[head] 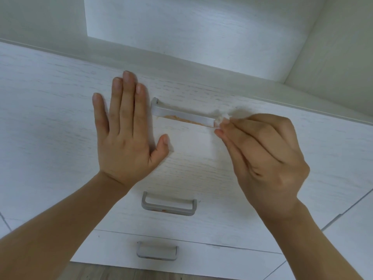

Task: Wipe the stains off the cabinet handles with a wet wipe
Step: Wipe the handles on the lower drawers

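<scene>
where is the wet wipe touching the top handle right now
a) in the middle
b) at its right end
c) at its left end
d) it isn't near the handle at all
b: the right hand pinches the small white wet wipe against the right end of the top handle, while orange stain still shows along the handle's lower edge and the left hand lies flat on the cabinet front.

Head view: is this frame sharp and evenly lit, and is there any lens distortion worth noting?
Head view: soft, diffuse light, no glare; faint shadow beside the flat left hand; white wet wipe in the right hand looks slightly blurred at the top grey metal handle; wide-angle lens bends the white cabinet front edges.
</scene>
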Motion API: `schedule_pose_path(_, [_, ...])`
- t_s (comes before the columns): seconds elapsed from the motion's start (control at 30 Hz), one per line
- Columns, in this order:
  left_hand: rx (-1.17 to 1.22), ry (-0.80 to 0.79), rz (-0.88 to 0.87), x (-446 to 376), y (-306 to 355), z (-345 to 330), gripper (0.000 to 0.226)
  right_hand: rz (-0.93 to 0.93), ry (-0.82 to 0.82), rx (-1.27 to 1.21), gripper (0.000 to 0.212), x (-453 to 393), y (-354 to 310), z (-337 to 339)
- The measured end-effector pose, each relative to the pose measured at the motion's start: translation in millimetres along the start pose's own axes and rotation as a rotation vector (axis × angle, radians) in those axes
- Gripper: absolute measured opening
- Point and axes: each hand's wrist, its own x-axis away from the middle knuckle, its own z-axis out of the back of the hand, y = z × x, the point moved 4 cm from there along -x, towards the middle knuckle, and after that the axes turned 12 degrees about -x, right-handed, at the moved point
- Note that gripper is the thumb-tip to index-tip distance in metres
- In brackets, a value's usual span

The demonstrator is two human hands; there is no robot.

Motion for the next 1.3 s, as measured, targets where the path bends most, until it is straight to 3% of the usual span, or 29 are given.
schedule_pose_path(0.33, [0.018, 0.005, -0.001, 0, 1, 2, 0.075, 0.093, -0.029, 0.033, 0.008, -1, 0, 0])
schedule_pose_path(0.8, [0.041, 0.007, -0.001, 2, 0, -2, 0.072, 0.014, -0.031, -0.06, 0.009, -6, -5, -11])
schedule_pose_path(1.17, [0.053, -0.001, -0.006, -1, 1, 1, 0.073, 0.144, -0.09, -0.048, 0.009, -13, -10, -21])
schedule_pose_path(1.3, [0.133, 0.02, -0.038, -1, -8, 5, 0.07, 0.046, -0.045, -0.074, 0.008, -17, -12, -8])
